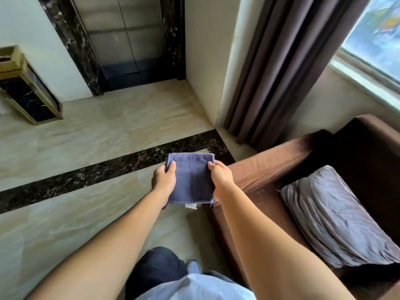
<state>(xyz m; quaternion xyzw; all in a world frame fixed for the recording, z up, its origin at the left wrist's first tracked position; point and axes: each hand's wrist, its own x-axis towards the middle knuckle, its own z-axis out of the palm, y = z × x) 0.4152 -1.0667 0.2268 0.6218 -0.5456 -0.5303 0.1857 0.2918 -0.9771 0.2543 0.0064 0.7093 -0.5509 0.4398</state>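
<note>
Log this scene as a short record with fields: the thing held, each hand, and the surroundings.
held: folded blue towel, in the air, white label at its near edge
left hand: grips the towel's left edge, thumb on top
right hand: grips its right edge, thumb on top
right side: brown armchair with grey cushion
ahead: closed lift doors, brown curtain
far left: gold-and-black bin

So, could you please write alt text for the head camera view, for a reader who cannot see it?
A person holds a folded blue towel with both hands, the left hand and right hand each gripping a side edge. A brown armchair with a grey cushion stands to the right, beside a curtain.
</note>
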